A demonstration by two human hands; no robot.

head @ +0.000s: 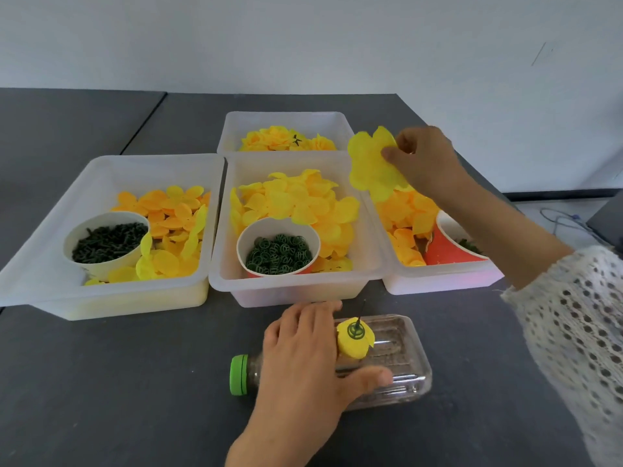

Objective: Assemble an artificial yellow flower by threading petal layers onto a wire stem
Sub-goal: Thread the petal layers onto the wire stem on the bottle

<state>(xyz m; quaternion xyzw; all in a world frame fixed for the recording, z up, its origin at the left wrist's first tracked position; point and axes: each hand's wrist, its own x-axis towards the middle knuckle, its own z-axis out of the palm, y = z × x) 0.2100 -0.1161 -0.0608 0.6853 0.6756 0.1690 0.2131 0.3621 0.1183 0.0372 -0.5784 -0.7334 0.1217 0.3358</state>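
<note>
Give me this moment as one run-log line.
right hand: pinches large petal layer above right bin | left hand: holds bottle | stem: upright, small petal and green ring on

Three bins point(290, 288) side by side on desk point(118, 382); fourth bin point(285, 121) behind middle; bottle point(397, 365) lying in front.
</note>
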